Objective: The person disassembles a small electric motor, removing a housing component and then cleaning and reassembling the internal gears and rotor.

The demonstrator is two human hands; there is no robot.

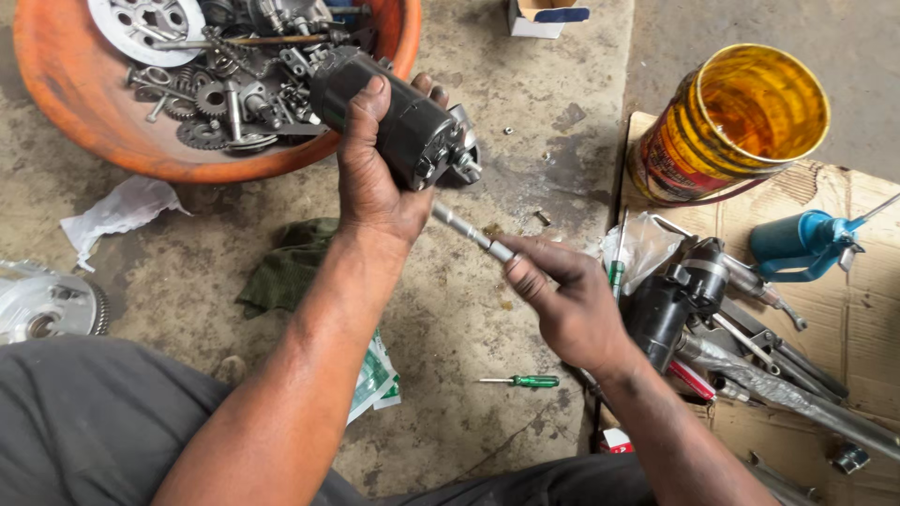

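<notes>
1. The left hand wraps around a black cylindrical motor, fingers clenched over its body, holding it above the concrete floor just in front of the orange basin of gears and parts.
2. The right hand grips a slim metal driver, fingers closed on its shank, its tip meeting the motor's end cap.
3. To do this well, the driver should stay in line with the fastener, seated squarely before any turn (a tilted tip would likely slip on greasy metal).
4. The left hand's hold should stay firm, so that the motor does not twist with the tool.
5. Pose: the left forearm reaches forward and up, wrist bent over the motor; the right forearm comes in from the lower right, wrist angled inward toward the motor.
</notes>
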